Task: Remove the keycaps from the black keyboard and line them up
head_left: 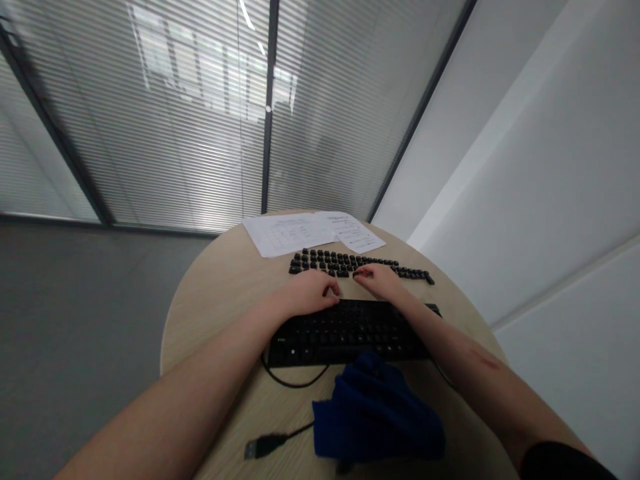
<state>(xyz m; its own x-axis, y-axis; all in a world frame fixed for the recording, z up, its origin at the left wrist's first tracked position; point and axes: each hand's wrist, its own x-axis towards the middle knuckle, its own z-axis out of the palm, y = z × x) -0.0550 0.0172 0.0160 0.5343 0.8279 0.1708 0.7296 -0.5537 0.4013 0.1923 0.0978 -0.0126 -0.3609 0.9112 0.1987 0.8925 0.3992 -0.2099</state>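
Note:
A black keyboard (345,333) lies on the round wooden table (200,300). Beyond it, loose black keycaps (325,260) are laid out in rows. My left hand (313,292) rests over the keyboard's upper left edge, its fingers curled inward; whether they hold anything is hidden. Over the near row of keycaps, my right hand (377,280) has its fingertips pinched together at a dark keycap. In front of the keyboard sits a crumpled blue cloth (375,413).
Printed papers (295,233) lie at the table's far edge. A black cable with a USB plug (265,445) is left of the cloth. Behind the table stands a glass partition with blinds (200,133); a white wall (540,173) is on the right.

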